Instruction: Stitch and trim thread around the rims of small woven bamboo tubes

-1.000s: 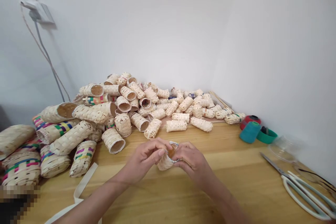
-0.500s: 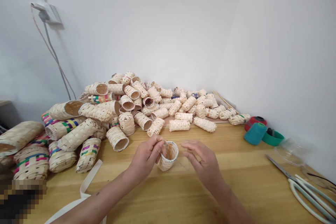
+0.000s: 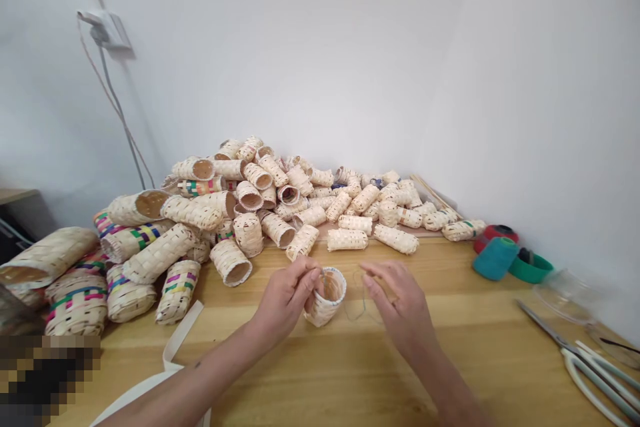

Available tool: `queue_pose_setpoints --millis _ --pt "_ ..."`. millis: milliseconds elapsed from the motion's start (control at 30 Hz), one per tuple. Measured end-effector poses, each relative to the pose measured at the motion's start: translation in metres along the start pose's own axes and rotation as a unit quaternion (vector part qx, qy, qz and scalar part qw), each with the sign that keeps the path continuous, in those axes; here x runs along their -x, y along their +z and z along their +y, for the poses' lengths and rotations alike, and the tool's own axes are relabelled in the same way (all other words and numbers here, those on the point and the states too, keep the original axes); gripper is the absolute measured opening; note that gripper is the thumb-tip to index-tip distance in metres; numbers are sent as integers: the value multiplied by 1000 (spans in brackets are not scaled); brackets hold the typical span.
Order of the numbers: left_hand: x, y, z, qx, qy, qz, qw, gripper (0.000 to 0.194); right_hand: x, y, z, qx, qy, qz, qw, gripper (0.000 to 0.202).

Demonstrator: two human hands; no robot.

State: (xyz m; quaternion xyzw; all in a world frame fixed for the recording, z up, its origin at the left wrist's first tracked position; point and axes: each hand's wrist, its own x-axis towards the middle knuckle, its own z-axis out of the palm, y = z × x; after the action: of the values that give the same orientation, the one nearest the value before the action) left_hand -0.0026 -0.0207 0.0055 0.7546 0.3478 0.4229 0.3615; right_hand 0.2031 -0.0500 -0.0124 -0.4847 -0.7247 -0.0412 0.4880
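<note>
A small woven basket (image 3: 323, 312) with a wrapped pale rim stands tilted, its round mouth facing up toward me. My left hand (image 3: 287, 293) grips the left side of its rim, thumb and fingers pinched together. To the right of the basket my right hand (image 3: 397, 297) has its thumb and forefinger drawn close around a fine thread (image 3: 356, 315). The thread hangs in a loose loop between the hand and the basket. Whether a needle is at the right fingertips is too small to tell.
A heap of woven baskets (image 3: 245, 233) covers the back and left of the wooden table (image 3: 300, 387). At right are a teal thread cone (image 3: 496, 258), a green ring (image 3: 535, 269), a clear container (image 3: 567, 293) and large scissors (image 3: 570, 350). A white strip (image 3: 173, 347) lies front left.
The whole view has shifted slightly, so most things sit further right. My right hand has moved a little away from the basket, and the thread loop shows more clearly.
</note>
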Motion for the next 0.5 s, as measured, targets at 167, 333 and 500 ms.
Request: queue_pose_setpoints --millis 167,333,500 --pt "3 1 4 -73 44 -26 996 29 -1 5 -35 -41 -35 -80 995 18" --pt "6 2 7 -87 56 -36 994 25 -4 3 -39 -170 81 -114 976 24" --pt "4 -1 6 -70 32 -43 996 25 -2 -11 -24 -257 243 -57 934 31"
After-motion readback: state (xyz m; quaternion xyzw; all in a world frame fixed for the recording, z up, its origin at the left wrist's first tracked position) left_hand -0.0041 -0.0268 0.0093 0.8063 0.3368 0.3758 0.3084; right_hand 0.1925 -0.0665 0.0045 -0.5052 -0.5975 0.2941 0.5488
